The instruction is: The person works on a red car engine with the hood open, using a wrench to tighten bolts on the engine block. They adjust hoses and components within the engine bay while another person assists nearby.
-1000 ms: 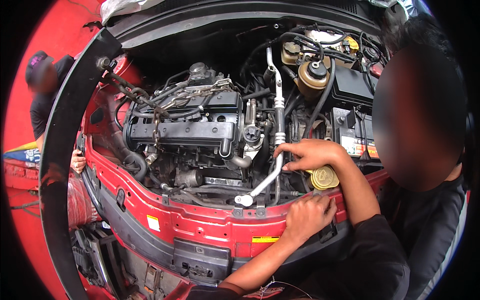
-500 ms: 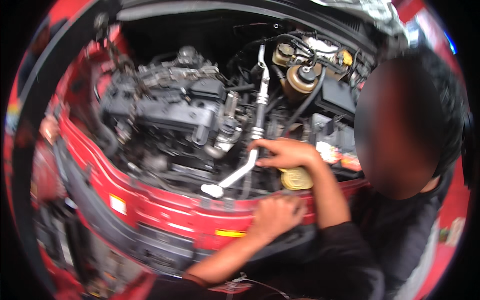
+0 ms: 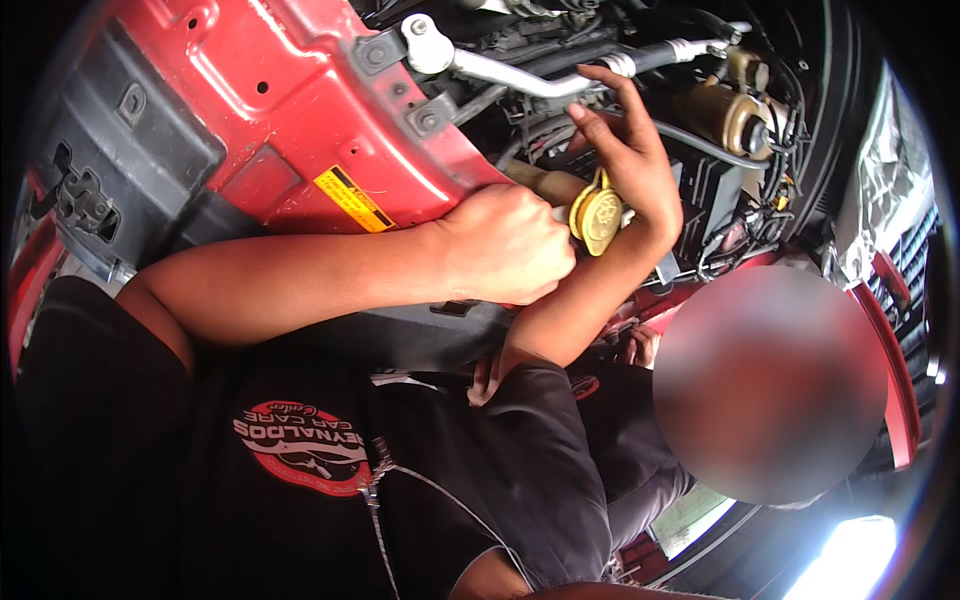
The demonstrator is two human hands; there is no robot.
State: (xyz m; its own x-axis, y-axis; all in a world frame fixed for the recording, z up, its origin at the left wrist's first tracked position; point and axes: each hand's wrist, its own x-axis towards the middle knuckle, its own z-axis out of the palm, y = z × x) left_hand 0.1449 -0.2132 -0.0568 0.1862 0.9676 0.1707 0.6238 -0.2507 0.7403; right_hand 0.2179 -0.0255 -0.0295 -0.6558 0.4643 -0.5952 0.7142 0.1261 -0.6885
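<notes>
A bare metal air-conditioning pipe [image 3: 520,78] with a dark hose section lies across the top of the engine bay, its round fitting over the red front panel [image 3: 290,90]. The index finger and thumb of my right hand [image 3: 635,155] are on either side of the pipe near its bend, and the hand is closed loosely on it. My left hand [image 3: 510,245] is a fist at the front panel's edge; its fingertips and anything inside are hidden. Between my two hands is a yellow cap [image 3: 600,220] on a filler neck.
A brownish fluid reservoir [image 3: 740,125] and black hoses lie beyond my right hand. Another person [image 3: 625,420] is close at the right, with one hand [image 3: 643,347] by the car's red edge. A black plastic grille part [image 3: 130,150] is at the left.
The view has swung round and come closer to the front panel and my arms. My right hand is still at the pipe and my left is still a fist at the panel.
</notes>
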